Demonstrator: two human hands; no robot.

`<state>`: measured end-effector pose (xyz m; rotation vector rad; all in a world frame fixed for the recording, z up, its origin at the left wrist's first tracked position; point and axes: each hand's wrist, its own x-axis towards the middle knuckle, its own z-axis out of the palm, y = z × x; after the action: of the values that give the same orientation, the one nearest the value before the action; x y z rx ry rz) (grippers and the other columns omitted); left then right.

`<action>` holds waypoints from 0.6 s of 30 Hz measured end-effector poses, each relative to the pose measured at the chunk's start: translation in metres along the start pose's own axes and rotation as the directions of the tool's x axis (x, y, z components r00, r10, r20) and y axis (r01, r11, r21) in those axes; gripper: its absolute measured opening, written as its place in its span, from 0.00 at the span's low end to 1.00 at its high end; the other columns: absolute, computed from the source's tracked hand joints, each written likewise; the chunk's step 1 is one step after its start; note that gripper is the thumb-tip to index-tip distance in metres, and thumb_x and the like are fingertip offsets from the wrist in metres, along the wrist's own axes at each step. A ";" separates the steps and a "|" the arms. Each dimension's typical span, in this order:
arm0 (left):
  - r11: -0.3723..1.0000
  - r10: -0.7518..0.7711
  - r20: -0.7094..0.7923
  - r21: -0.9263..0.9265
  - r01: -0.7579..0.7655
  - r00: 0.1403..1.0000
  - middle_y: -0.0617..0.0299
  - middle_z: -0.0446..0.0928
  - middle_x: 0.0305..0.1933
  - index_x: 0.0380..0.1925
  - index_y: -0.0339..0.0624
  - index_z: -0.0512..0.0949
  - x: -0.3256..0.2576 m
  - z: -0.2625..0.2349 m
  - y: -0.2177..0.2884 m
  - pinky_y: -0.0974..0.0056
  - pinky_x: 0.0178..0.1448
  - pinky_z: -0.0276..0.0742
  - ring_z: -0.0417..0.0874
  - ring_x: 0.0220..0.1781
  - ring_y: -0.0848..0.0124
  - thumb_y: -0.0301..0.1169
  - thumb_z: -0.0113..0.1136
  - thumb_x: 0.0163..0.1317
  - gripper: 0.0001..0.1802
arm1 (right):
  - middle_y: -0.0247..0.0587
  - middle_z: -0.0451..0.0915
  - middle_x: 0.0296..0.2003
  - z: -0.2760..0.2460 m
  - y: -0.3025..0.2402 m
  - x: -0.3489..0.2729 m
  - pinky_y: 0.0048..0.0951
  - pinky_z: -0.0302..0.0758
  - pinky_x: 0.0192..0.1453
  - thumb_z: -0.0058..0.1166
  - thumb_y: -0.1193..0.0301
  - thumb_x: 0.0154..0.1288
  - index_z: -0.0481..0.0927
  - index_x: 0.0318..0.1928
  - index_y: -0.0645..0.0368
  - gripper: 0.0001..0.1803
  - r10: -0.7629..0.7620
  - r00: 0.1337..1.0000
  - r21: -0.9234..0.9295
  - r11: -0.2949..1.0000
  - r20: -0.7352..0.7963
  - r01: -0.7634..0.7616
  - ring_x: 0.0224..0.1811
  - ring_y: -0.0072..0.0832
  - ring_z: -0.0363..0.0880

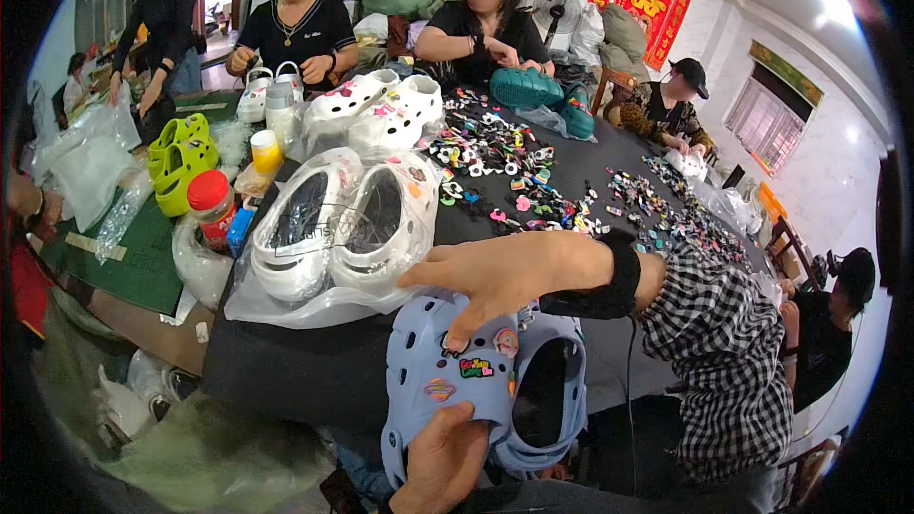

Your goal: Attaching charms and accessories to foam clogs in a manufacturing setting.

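Blue clog (419,366), beside matching clog (575,398) at near edge of table (276,362), gripped in left hand (443,457); right hand (490,271) unclosed above, thumb apparently on half-hidden charm (447,350); bagged white clogs (360,265) beyond.

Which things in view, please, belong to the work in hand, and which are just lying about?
In the work:
left hand, holding a blue clog
right hand, thumb touching its upper side
colourful charms on it
second blue clog, beside it
loose charms, probably

Seemingly just lying about:
bagged white clogs
lime-green clogs
red-lidded jar
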<state>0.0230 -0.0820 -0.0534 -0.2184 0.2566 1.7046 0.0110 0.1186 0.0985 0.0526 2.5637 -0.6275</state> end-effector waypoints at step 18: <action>0.879 0.225 -0.027 0.437 -0.191 0.974 0.65 0.74 0.27 0.31 0.42 0.75 -0.024 0.001 0.003 0.69 0.41 0.74 0.77 0.33 0.72 0.24 0.54 0.63 0.02 | 0.55 0.67 0.61 0.000 -0.006 -0.031 0.36 0.66 0.64 0.50 0.55 0.70 0.59 0.68 0.65 0.35 -0.010 0.977 0.024 1.000 -0.215 0.016 0.62 0.42 0.68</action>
<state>0.0234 -0.1053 -0.0452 0.0777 0.7304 1.8047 0.0371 0.1157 0.1159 0.1184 2.7660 -0.6933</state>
